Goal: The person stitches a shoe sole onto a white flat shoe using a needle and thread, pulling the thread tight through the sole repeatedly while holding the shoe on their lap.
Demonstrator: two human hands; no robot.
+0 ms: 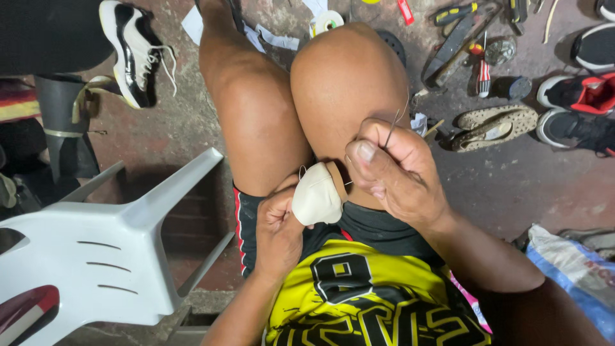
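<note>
One white plastic chair (pixel 109 250) fills the lower left of the floor (pixel 512 186), lying on its side beside the person's two bare knees. One black-and-white sneaker (pixel 136 51) lies at the floor's far left edge, and toward the far right edge sit two dark sneakers with red trim (pixel 580 93) and one worn tan sole (pixel 493 125), with a loose heap of hand tools (pixel 467 38) just beyond it. Over the lap, the left hand (pixel 277 230) is closed around one cream-coloured shoe toe with a brown sole edge (pixel 318 195), its fingers curled tight underneath. The right hand (pixel 397 170) touches that piece from the other side, thumb and forefinger pinched shut on one thin needle (pixel 392 131) that points up toward the knee.
</note>
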